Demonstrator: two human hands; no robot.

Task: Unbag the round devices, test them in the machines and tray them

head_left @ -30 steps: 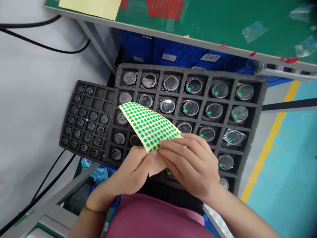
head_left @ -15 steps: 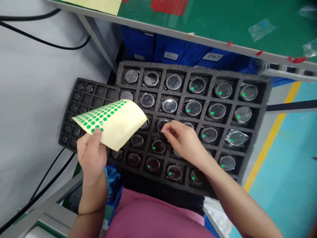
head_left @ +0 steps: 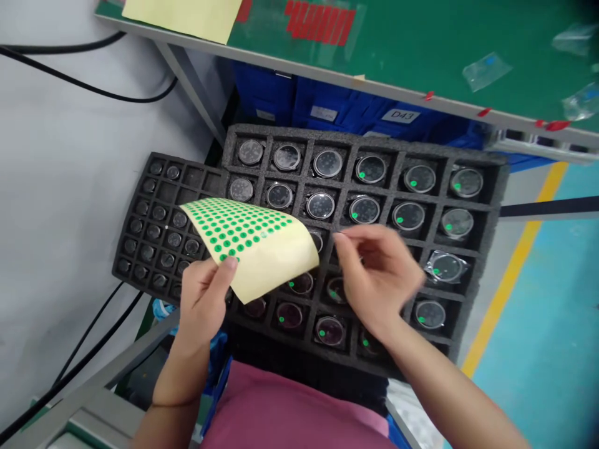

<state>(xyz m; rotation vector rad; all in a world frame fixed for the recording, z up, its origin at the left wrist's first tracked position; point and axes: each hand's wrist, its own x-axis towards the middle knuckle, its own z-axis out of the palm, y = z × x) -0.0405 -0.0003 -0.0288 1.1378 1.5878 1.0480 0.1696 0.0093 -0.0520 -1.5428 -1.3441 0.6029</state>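
My left hand point(head_left: 206, 298) pinches the lower left corner of a pale yellow sticker sheet point(head_left: 281, 252), which curls at its right edge. Rows of round green stickers cover its upper left part; the rest is bare backing. Under the sheet lies a large black foam tray point(head_left: 402, 147) with a round glass lens point(head_left: 327, 164) in each visible compartment. Several lenses carry a green dot, mostly those on the right and near side. Above the tray's middle, right of the sheet, my right hand point(head_left: 374, 268) has thumb and forefinger pressed together; anything between them is too small to make out.
A smaller foam tray point(head_left: 154, 212) with little round pieces adjoins on the left. Beyond stands a green-topped table point(head_left: 412, 43) with red strips and clear plastic bags point(head_left: 486, 70). Blue bins point(head_left: 318, 93) sit below it. Black cables point(head_left: 93, 87) run along the wall at left.
My left hand has brought the sticker sheet to the right, over the large tray. My right hand has drawn back to the right from a lens near the middle, fingertips still pinched.
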